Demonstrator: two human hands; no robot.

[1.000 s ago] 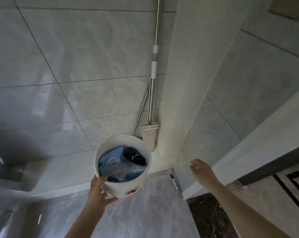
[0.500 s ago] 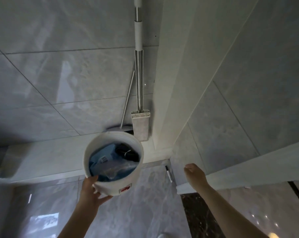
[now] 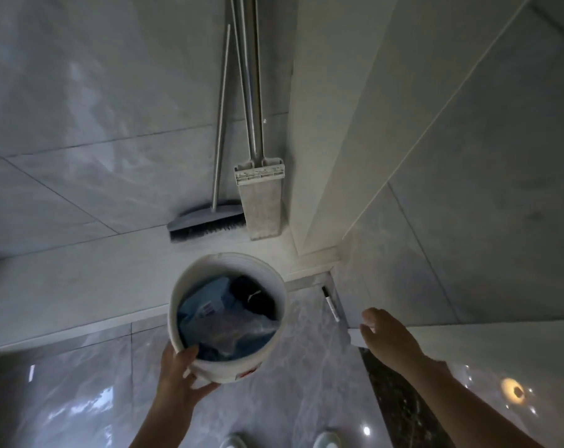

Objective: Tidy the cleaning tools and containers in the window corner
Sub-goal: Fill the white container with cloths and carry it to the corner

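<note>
**White bucket held by left hand near the wall corner**

White plastic bucket (image 3: 227, 315) gripped at its near rim by the left hand (image 3: 180, 379), thumb hooked inside the rim, fingers curled round the outer wall. Held clear above the glossy grey floor (image 3: 80, 399), just in front of the low pale ledge (image 3: 80, 286) along the base of the tiled wall. Inside: blue cloth (image 3: 203, 305), something dark (image 3: 251, 297) toward the far side, crumpled clear plastic (image 3: 232, 331) on top. Red label on the outer wall near the base.

Right hand (image 3: 387, 337) empty, fingers loosely bent, hovering at the edge of a white sill (image 3: 468, 334) on the right.

On the ledge, toward the corner: grey broom (image 3: 206, 226) and flat mop (image 3: 261, 202), side by side, handles leaning on the wall. Black-and-white marker pen (image 3: 330, 303) lying on the floor along the foot of the right-hand wall. Toes of two light shoes (image 3: 326, 440) at the bottom edge.
</note>
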